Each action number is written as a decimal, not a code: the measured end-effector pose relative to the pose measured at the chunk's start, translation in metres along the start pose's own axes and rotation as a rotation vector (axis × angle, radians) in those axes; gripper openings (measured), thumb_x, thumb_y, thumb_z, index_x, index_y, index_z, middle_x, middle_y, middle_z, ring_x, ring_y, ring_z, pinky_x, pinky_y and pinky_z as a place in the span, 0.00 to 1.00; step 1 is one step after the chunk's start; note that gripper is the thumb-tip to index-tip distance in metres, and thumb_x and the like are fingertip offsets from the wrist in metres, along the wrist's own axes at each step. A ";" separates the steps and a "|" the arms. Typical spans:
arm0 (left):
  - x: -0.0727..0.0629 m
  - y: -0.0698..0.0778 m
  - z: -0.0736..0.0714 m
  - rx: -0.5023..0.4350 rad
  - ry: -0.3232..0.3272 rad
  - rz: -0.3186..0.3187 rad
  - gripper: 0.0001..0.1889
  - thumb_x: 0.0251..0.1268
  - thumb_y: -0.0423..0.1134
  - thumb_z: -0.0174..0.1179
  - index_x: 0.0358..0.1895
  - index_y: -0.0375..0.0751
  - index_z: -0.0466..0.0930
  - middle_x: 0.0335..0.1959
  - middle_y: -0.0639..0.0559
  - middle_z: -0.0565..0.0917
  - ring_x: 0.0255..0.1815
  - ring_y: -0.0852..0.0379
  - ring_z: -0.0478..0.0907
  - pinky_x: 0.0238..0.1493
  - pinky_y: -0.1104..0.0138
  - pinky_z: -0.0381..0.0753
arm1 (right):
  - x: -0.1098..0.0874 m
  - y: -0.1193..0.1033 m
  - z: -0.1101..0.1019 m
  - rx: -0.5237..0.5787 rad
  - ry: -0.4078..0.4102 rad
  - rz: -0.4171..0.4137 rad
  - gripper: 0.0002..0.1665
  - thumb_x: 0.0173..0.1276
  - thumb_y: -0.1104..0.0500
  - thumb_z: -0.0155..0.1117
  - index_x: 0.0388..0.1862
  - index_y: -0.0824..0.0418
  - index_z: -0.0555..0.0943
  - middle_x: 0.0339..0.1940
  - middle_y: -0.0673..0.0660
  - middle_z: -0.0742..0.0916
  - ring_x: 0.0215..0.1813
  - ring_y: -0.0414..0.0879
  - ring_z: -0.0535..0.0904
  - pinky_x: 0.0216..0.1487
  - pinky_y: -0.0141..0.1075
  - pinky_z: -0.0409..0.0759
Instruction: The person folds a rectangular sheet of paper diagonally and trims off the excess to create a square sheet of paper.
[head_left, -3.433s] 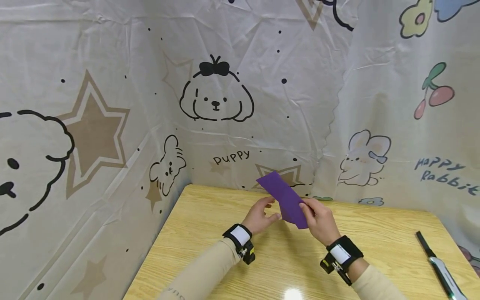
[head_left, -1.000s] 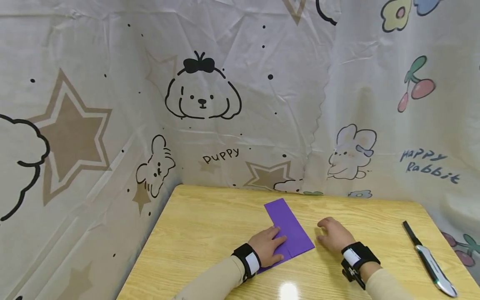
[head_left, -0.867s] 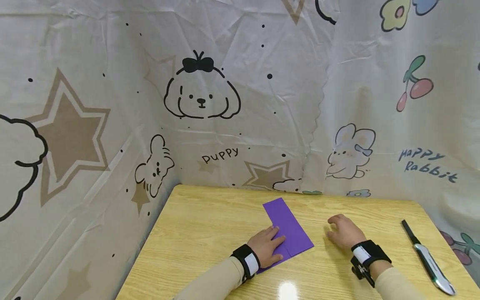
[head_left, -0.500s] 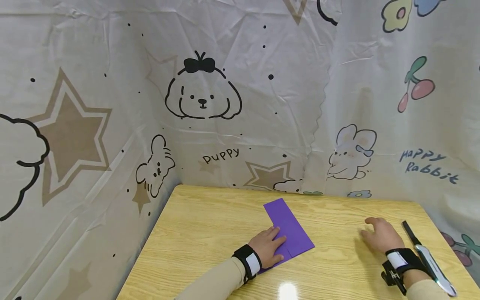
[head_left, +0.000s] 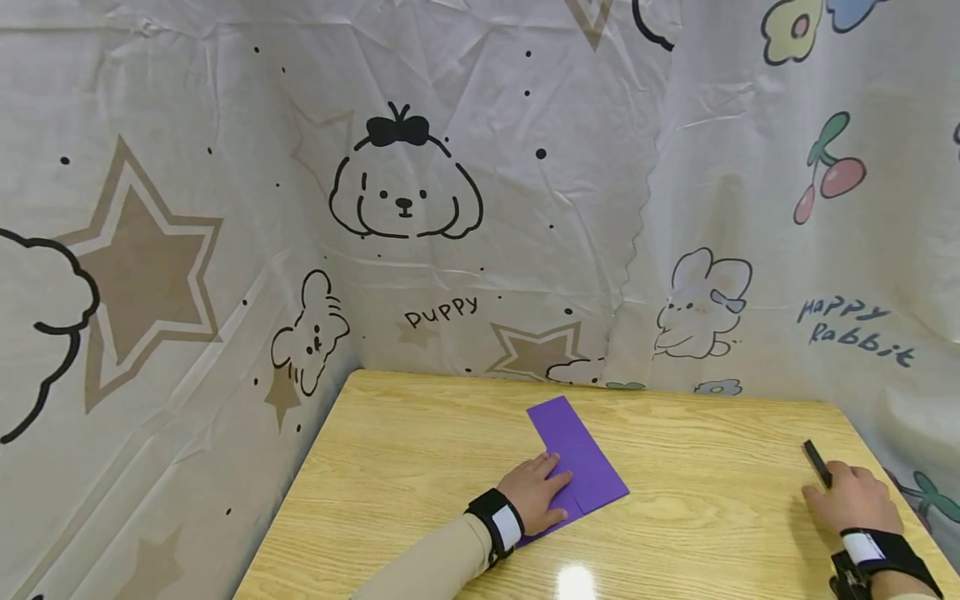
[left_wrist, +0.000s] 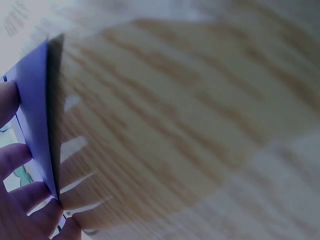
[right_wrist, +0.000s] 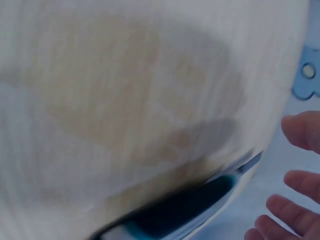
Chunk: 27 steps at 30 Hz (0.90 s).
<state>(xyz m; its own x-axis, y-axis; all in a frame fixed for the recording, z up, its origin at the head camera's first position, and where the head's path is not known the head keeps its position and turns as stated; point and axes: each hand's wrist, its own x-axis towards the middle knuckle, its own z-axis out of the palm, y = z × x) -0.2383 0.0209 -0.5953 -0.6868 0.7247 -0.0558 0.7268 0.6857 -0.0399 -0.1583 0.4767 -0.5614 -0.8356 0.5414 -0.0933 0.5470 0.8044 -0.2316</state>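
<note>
Purple paper (head_left: 585,462) under the spread left hand (head_left: 531,497), inside the table's (head_left: 690,533) edges.
Right hand (head_left: 857,502), fingers apart, over the knife (head_left: 817,464) near the right edge; broad stretch between hands.

L grip (head_left: 527,495) splayed, R grip (head_left: 857,498) loose.

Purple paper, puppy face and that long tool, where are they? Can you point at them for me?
Purple paper (head_left: 581,461): head view, on its uncovered middle.
Puppy face (head_left: 403,202): head view, on its black nose.
Long tool (right_wrist: 185,207): right wrist view, on its dark body.
</note>
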 end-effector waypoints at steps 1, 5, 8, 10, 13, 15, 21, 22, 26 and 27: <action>0.000 0.000 0.000 0.001 -0.002 -0.001 0.32 0.67 0.63 0.53 0.71 0.58 0.67 0.73 0.50 0.65 0.74 0.52 0.58 0.70 0.63 0.62 | -0.001 0.002 0.001 -0.001 -0.002 0.031 0.38 0.62 0.54 0.63 0.60 0.79 0.63 0.55 0.81 0.68 0.55 0.77 0.67 0.50 0.64 0.72; 0.001 0.000 -0.001 0.000 -0.010 -0.005 0.32 0.66 0.63 0.54 0.71 0.59 0.67 0.72 0.50 0.65 0.74 0.53 0.59 0.69 0.63 0.62 | -0.003 0.009 0.004 -0.010 -0.039 0.139 0.40 0.64 0.53 0.62 0.61 0.80 0.58 0.55 0.81 0.66 0.56 0.76 0.66 0.51 0.62 0.73; 0.001 0.000 -0.002 -0.007 -0.022 -0.012 0.32 0.66 0.63 0.54 0.71 0.58 0.67 0.72 0.50 0.65 0.74 0.52 0.59 0.69 0.63 0.62 | -0.004 0.016 0.006 -0.031 -0.079 0.170 0.39 0.65 0.52 0.60 0.59 0.81 0.58 0.52 0.81 0.67 0.54 0.75 0.68 0.50 0.61 0.74; 0.001 0.000 -0.004 -0.011 -0.027 -0.016 0.32 0.66 0.63 0.54 0.71 0.58 0.67 0.72 0.50 0.65 0.74 0.52 0.59 0.69 0.64 0.62 | -0.005 0.021 0.008 -0.040 -0.109 0.177 0.39 0.65 0.52 0.59 0.58 0.82 0.58 0.50 0.81 0.68 0.52 0.75 0.70 0.49 0.60 0.75; 0.001 0.001 -0.003 -0.015 -0.023 -0.016 0.32 0.66 0.63 0.55 0.71 0.58 0.68 0.72 0.50 0.65 0.74 0.52 0.59 0.69 0.64 0.62 | -0.006 0.027 0.011 -0.049 -0.139 0.190 0.39 0.64 0.52 0.59 0.56 0.82 0.57 0.46 0.80 0.71 0.49 0.74 0.73 0.47 0.59 0.77; 0.002 0.001 -0.002 -0.019 -0.020 -0.015 0.32 0.66 0.63 0.55 0.71 0.58 0.67 0.72 0.50 0.65 0.74 0.52 0.59 0.70 0.64 0.62 | -0.006 0.029 0.014 -0.052 -0.149 0.191 0.37 0.64 0.52 0.59 0.54 0.82 0.58 0.42 0.79 0.74 0.46 0.73 0.75 0.44 0.57 0.78; 0.003 -0.001 0.001 -0.011 -0.020 -0.015 0.32 0.66 0.63 0.54 0.71 0.59 0.67 0.73 0.50 0.65 0.74 0.53 0.58 0.70 0.63 0.62 | -0.007 0.030 0.019 -0.061 -0.118 0.188 0.26 0.65 0.57 0.58 0.44 0.80 0.64 0.36 0.76 0.77 0.41 0.71 0.78 0.38 0.56 0.79; 0.003 -0.001 0.002 -0.009 -0.018 -0.016 0.32 0.66 0.64 0.54 0.71 0.59 0.67 0.73 0.50 0.65 0.74 0.52 0.58 0.70 0.63 0.62 | -0.007 0.030 0.020 -0.061 -0.112 0.193 0.24 0.65 0.58 0.58 0.43 0.80 0.65 0.36 0.75 0.77 0.41 0.70 0.78 0.38 0.56 0.79; 0.003 -0.002 0.007 -0.007 -0.003 -0.014 0.32 0.66 0.64 0.54 0.71 0.60 0.67 0.73 0.51 0.65 0.74 0.53 0.58 0.70 0.64 0.62 | -0.008 0.028 0.022 -0.066 -0.094 0.218 0.20 0.66 0.60 0.59 0.41 0.79 0.67 0.35 0.73 0.78 0.39 0.68 0.79 0.35 0.55 0.79; 0.003 -0.002 0.007 -0.006 -0.002 -0.013 0.32 0.66 0.64 0.53 0.71 0.60 0.67 0.73 0.51 0.65 0.74 0.53 0.58 0.70 0.64 0.62 | -0.008 0.027 0.023 -0.068 -0.089 0.221 0.20 0.67 0.61 0.59 0.41 0.79 0.67 0.35 0.73 0.78 0.39 0.68 0.79 0.35 0.54 0.80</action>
<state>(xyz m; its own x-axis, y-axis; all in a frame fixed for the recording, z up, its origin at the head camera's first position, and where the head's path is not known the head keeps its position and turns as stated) -0.2420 0.0215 -0.6025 -0.6960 0.7158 -0.0569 0.7179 0.6953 -0.0350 -0.1377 0.4890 -0.5888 -0.6947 0.6849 -0.2198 0.7167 0.6850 -0.1309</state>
